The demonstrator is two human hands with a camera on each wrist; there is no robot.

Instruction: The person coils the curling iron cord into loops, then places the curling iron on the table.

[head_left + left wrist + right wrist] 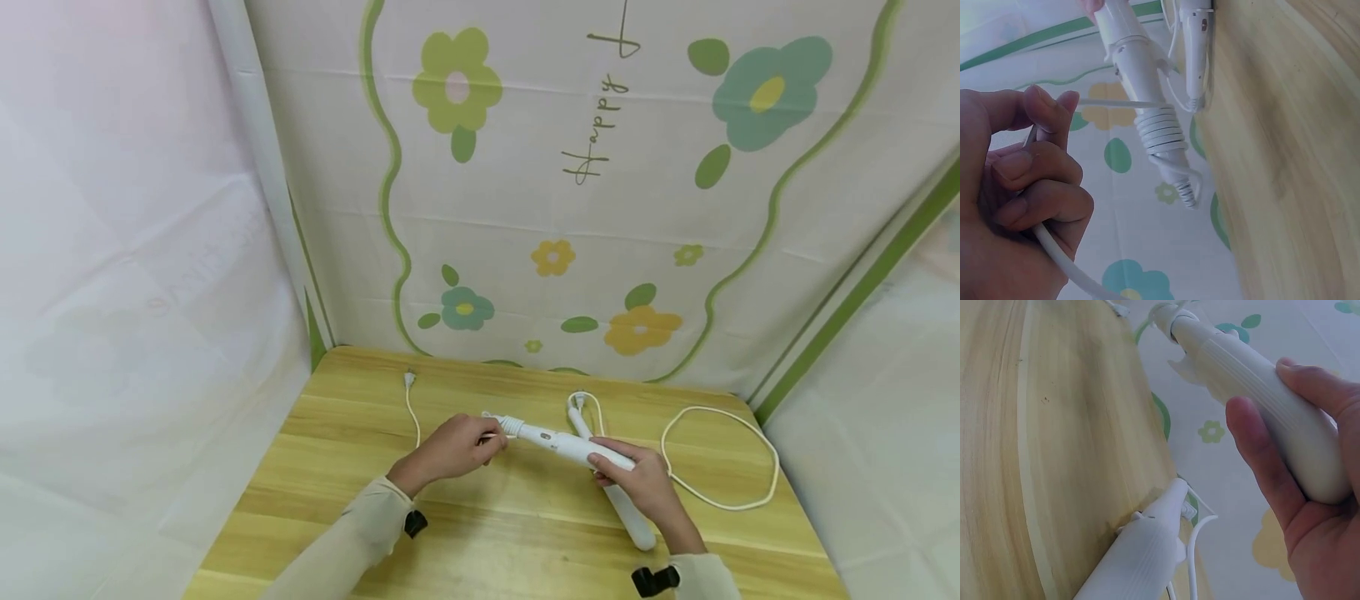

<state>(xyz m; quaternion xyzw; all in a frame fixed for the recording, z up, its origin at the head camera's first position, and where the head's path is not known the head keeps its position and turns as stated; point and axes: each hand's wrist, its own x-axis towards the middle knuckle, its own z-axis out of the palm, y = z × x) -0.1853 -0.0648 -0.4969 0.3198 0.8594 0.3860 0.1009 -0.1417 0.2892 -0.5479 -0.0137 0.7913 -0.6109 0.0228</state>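
Note:
My right hand (641, 483) holds a white hair styling iron (573, 447) by its thick end, tilted above the table. In the right wrist view, the thumb and fingers lie along opposite sides of its ribbed body (1254, 387). White cord is wound in several tight coils (1160, 131) round the narrow end. My left hand (465, 447), fingers curled, grips the cord (1116, 103) a short way from those coils. It runs taut from thumb and fingertip to the iron, and its tail (1072, 272) trails out below the palm.
A second white styling iron (628, 517) lies on the wooden table (360, 500) beneath the right hand, its cord and plug (579, 400) at its far end. At the left lies a plug (409, 379) on a cord. A large cord loop (776, 467) lies at the right. Floral cloth (525, 192) hangs behind.

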